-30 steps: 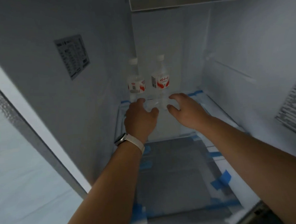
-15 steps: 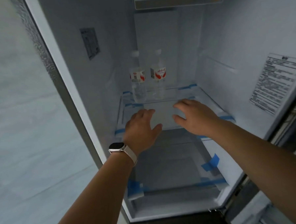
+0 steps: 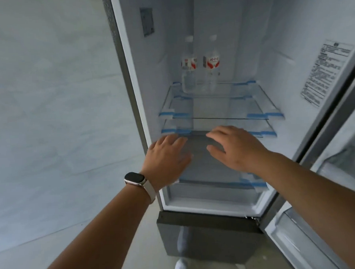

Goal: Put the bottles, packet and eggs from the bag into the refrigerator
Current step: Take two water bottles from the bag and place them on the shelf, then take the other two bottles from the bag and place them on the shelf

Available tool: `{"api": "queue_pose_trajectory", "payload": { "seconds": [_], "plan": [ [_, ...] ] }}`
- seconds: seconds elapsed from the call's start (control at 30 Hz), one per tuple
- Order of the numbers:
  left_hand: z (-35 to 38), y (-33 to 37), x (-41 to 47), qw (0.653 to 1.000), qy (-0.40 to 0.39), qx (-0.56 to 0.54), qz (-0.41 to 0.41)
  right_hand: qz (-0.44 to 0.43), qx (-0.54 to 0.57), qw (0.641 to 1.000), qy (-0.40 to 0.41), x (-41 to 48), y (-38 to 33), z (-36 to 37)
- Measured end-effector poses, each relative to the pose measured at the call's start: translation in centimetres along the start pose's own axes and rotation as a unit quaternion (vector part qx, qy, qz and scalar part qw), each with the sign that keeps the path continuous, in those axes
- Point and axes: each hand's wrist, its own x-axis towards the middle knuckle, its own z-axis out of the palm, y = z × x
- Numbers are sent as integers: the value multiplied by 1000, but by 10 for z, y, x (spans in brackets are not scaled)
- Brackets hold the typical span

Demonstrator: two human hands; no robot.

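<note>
both hands have come back out of the refrigerator (image 3: 287, 52). a second ago the left hand (image 3: 167, 157) and the right hand (image 3: 235, 147) were deep inside, fingertips right at the feet of the two bottles. now they hang at the front opening, level with the edges of the lower shelves and well apart from the bottles. the grip of each is wide: fingers spread and relaxed, palms down, holding nothing. the view has pulled back with them, so the whole compartment, the open door (image 3: 342, 162) on the right and the floor below now show.

the left bottle (image 3: 188, 72) and the right bottle (image 3: 212, 64) stand upright, side by side and close together, at the back left of the upper glass shelf (image 3: 242, 102). their white caps are up and the red-and-white labels face out. they have not shifted since the hands let go, so they seem settled.

for the task, this reads as the bottle step finished: both bottles are in and released. the packet, the eggs and the bag are not in view, so those things are presumably still to fetch, and the bare hands are likely heading for the bag. blue tape (image 3: 179, 114) sits on the shelf corners, which may catch on whatever slides in next. a watch (image 3: 134, 178) is on the left wrist.
</note>
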Motion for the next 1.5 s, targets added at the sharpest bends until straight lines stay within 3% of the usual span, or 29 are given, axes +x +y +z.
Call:
{"api": "queue_pose_trajectory", "payload": {
  "seconds": [0.5,0.93,1.23,1.5],
  "plan": [
    [-64,-87,-209,972,45,58,-224,-249,28,967,-50,7,-200,22],
    [-120,-211,-413,919,65,79,-380,-375,61,920,-97,23,-453,64],
    [-153,-286,-576,857,95,83,-500,-488,44,865,-108,-2,-655,92],
    [-190,-284,-709,772,137,117,-610,-622,73,774,-87,-62,-793,96]
  ]
}}
